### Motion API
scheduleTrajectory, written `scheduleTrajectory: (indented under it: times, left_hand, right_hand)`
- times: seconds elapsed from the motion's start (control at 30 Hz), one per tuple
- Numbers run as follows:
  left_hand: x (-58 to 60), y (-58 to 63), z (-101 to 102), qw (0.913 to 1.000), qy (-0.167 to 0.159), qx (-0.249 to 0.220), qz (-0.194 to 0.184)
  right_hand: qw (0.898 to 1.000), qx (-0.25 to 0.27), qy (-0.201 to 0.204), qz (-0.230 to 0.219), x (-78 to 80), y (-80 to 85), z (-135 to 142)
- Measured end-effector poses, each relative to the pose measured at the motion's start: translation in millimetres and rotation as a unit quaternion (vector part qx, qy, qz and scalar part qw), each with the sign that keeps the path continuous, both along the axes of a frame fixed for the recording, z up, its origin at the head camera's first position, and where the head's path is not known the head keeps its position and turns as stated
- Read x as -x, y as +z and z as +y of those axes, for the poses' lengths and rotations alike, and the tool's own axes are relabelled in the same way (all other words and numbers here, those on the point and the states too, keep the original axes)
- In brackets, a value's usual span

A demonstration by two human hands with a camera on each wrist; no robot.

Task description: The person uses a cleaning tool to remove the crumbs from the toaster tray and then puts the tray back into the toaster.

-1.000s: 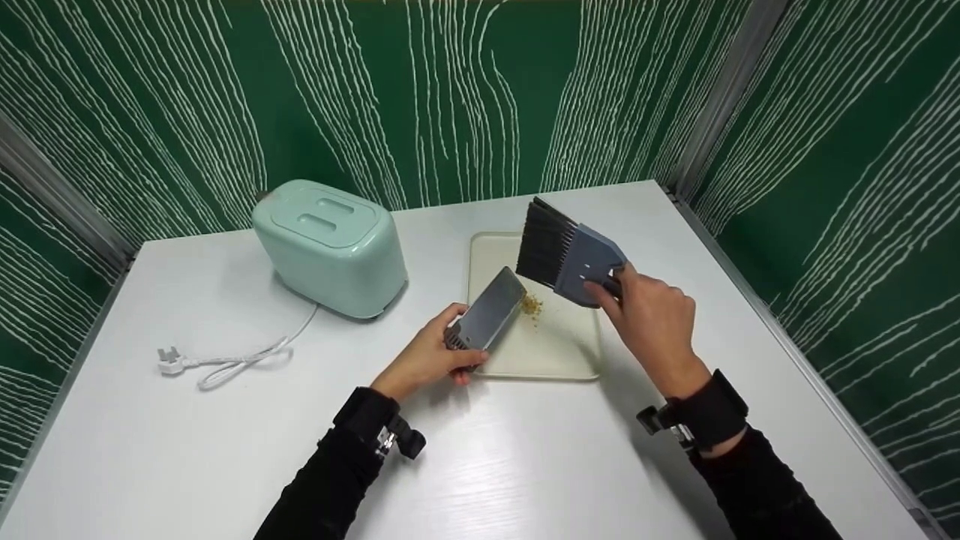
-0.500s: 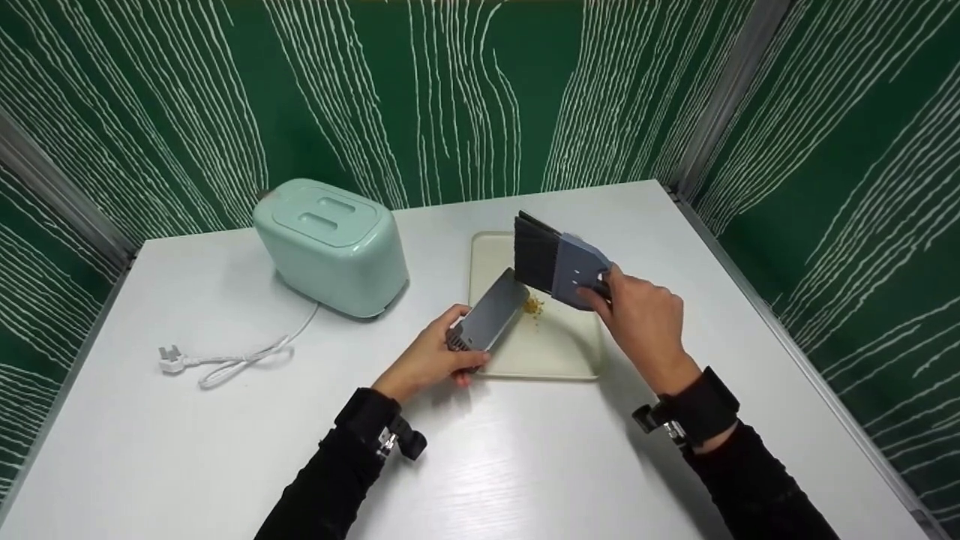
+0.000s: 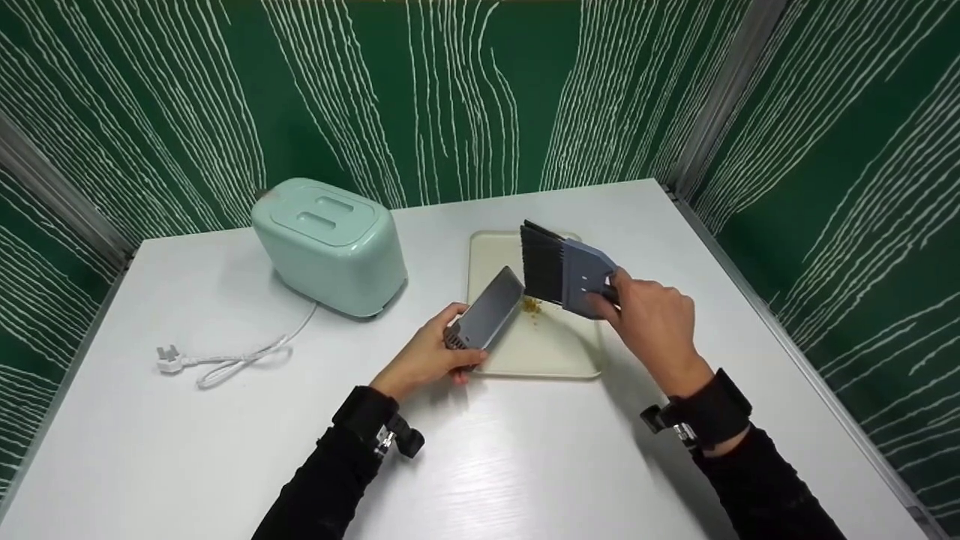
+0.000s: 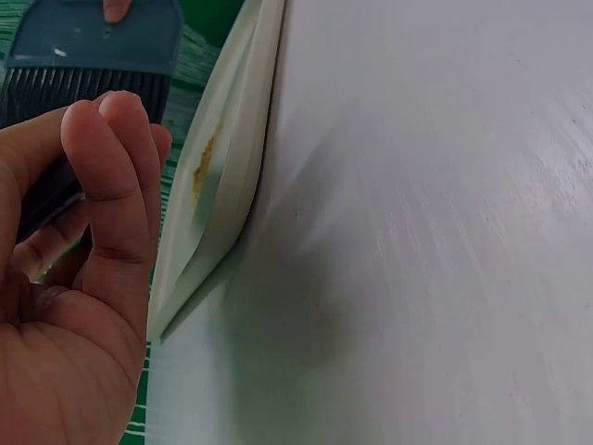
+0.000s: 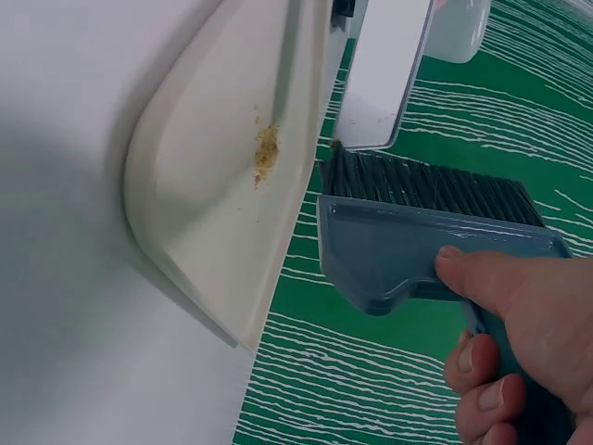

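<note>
My left hand point(image 3: 433, 352) grips the ridged near end of a small grey dustpan point(image 3: 491, 309), tilted over the left part of a cream tray point(image 3: 551, 364). Between thumb and curled fingers, my right hand point(image 3: 654, 311) holds a blue-grey hand brush point(image 3: 585, 277). Its black bristles point(image 5: 426, 185) point left, right at the dustpan's far end. A small heap of yellow-brown crumbs point(image 5: 266, 153) lies on the tray below the two tools. In the left wrist view, the fingers point(image 4: 111, 185) hide most of the dustpan.
A mint-green toaster point(image 3: 330, 247) stands at the back left of the white table point(image 3: 225, 457). Its white cord and plug point(image 3: 172, 360) lie in front of it. Green walls point(image 3: 465, 97) with white streaks rise behind and beside the table.
The brush in my right hand has come down, first shifting left towards the dustpan, then slightly back right. My left hand and the dustpan stay nearly still.
</note>
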State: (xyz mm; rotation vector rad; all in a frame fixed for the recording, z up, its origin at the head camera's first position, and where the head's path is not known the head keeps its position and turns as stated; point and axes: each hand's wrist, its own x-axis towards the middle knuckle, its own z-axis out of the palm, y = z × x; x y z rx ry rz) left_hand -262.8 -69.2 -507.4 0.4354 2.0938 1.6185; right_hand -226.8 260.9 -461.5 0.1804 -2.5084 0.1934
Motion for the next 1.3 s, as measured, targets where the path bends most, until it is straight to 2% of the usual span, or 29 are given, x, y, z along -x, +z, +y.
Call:
scheduleTrajectory:
  times: [0.27,0.5,0.67,0.93,1.1,1.2,1.27,1.3]
  left_hand:
    - [0.5,0.8,1,1.0,-0.001,0.002,0.003]
    - [0.0,1.9,2,0.9999,0.0,0.011,0.009]
    - [-0.8,0.2,1,0.9997,0.002,0.016,0.016]
    - [-1.3,-0.9,0,0.9994,0.005,0.025,0.022]
    - [-1.0,-1.0,0,0.9993,0.011,0.029,0.024]
    - [-1.1,-0.1,0,0.9993,0.014,0.027,0.023]
    - [-1.1,0.6,0,0.9993,0.016,0.025,0.024]
    - [-1.0,0.9,0,0.9993,0.016,0.025,0.025]
  right_hand:
    - [1.0,0.028,-0.006,-0.013,-1.0,10.1,-2]
    - [1.0,0.008,-0.001,-0.01,3.6,2.9,-3]
    - [1.0,-0.009,0.002,-0.027,3.8,-1.0,-1]
    - [0.999,-0.013,-0.003,-0.041,0.0,3.1,3]
    - [0.999,0.006,-0.002,-0.039,-1.9,9.0,9]
    - [0.996,0.049,0.01,-0.08,-3.3,13.1,13]
    - [0.986,0.088,0.024,-0.138,-4.4,15.7,15]
    - [0.978,0.11,0.033,-0.173,-4.9,16.8,16]
